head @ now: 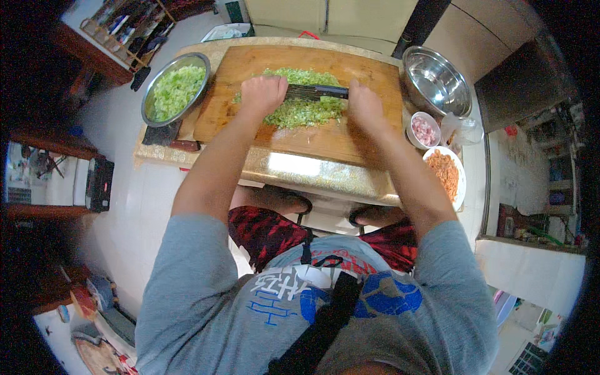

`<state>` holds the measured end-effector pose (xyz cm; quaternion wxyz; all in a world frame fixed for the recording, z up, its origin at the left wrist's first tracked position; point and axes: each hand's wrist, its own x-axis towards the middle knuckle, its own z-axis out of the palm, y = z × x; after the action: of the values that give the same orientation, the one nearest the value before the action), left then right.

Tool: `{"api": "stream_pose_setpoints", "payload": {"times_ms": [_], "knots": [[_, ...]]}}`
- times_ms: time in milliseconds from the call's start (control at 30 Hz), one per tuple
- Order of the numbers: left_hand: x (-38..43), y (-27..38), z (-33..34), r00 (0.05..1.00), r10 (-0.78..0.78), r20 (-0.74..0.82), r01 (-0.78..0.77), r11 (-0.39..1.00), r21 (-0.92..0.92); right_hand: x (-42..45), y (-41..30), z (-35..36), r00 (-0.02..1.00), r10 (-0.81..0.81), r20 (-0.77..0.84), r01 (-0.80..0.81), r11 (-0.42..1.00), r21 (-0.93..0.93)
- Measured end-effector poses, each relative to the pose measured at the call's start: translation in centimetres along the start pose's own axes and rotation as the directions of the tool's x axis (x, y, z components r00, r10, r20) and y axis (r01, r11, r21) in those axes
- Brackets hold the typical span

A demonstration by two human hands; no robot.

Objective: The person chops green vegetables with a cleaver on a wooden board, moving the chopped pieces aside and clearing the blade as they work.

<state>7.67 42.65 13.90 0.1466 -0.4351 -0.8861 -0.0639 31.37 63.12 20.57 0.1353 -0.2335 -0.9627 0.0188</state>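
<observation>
A knife (307,92) with a dark blade lies crosswise between my hands, above chopped green vegetable (300,117). My right hand (365,105) is closed around its black handle end. At the other end, my left hand (263,95) is closed on the knife; its fingers hide what part they grip. The finely chopped pieces are spread in a heap on a large wooden cutting board (225,124). Some larger pale green bits rest beside the blade.
Left of the board, a steel bowl (146,104) holds chopped greens, with a cleaver (161,136) under its near edge. To the right stand a steel basin (436,79), a tub of diced pink meat (424,131), a clear plastic bag (464,129) and a plate of orange-brown food (443,173).
</observation>
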Motion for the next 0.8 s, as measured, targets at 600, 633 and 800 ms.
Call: {"api": "stream_pose_setpoints", "payload": {"times_ms": [600, 633, 800], "knots": [[-2.9, -5.9, 1.9, 0.948, 0.186, -0.259, -0.254, 0.932, -0.258, -10.0, -7.5, -6.8, 0.982, -0.164, 0.088, 0.154, 0.981, 0.115], [-2.7, -5.7, 1.6, 0.941, 0.211, -0.266, -0.283, 0.919, -0.273, -11.0, -7.9, -6.6, 0.984, -0.157, 0.089, 0.147, 0.983, 0.112], [-2.9, -3.9, 0.4, 0.871, 0.395, -0.292, -0.473, 0.835, -0.283, -14.2, -6.4, -1.4, 0.991, -0.052, 0.12, 0.026, 0.978, 0.205]]}}
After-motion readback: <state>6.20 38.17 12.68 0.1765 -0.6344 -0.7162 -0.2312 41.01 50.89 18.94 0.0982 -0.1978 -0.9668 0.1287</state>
